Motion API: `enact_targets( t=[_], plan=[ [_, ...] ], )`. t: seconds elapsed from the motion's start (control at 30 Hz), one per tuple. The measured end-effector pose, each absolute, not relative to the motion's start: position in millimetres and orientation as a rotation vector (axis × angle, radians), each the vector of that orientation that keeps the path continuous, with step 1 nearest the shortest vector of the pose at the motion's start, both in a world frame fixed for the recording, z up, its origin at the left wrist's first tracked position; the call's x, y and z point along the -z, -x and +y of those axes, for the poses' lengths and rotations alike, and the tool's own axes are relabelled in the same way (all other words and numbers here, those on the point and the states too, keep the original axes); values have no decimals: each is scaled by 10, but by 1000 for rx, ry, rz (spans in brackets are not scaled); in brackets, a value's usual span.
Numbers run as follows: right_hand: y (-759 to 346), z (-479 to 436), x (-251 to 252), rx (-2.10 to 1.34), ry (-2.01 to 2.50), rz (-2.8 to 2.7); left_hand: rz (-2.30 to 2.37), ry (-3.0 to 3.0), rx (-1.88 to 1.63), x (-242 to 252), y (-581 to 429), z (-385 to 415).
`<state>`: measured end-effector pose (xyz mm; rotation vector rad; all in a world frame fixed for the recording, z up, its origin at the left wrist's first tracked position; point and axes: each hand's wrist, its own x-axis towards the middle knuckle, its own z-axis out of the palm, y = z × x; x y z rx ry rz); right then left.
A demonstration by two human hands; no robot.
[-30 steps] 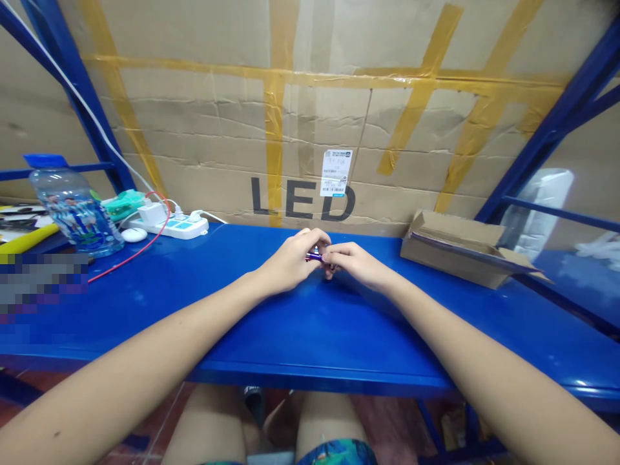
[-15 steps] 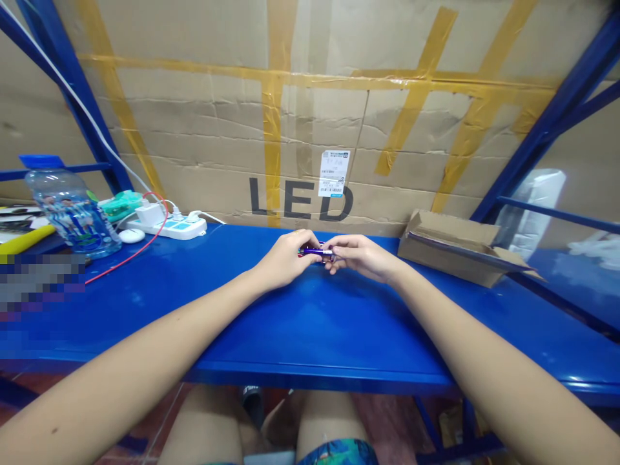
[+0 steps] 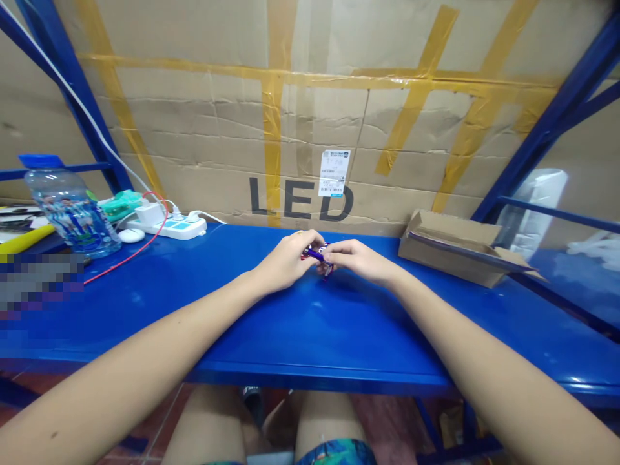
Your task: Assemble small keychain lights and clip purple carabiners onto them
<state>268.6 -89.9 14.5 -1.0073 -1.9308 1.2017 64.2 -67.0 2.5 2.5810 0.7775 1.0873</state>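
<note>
Several slim shiny pieces, purple, red and silver like pens (image 3: 317,254), are bunched between my two hands over the blue table (image 3: 310,329). My left hand (image 3: 289,259) is closed round their left part, thumb in front. From the right, my right hand (image 3: 361,259) pinches their right end between thumb and fingers. One purple piece slants down to the right, and another end pokes out below my right fingertips. My fingers hide much of the bunch, so its exact make-up is unclear.
At the left are a water bottle (image 3: 72,210), a white power strip (image 3: 181,226), a white round case (image 3: 131,236) and a red cable (image 3: 130,257). An open cardboard box (image 3: 450,252) lies at the right. Large taped cardboard (image 3: 217,142) stands behind the table.
The purple piece was nearly level and now tilts down to the right. More of the bunch shows between my hands, including an end below my right fingers. My right hand has shifted slightly.
</note>
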Motion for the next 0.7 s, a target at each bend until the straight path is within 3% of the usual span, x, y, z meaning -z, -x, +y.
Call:
enact_targets(
  t=[0.27,0.5,0.7],
  plan=[
    [-2615,-875,3,-1338,948,-1761,742,-2444,-1064,-24,-672,-712],
    [-2576,-906,-71,-1344,993,-1529,655,-1736,-1142,-137,-596,-578],
    [-2596,-882,-68,-1234,1051,-1467,608,-1549,-1080,-155,-488,-461]
  ],
)
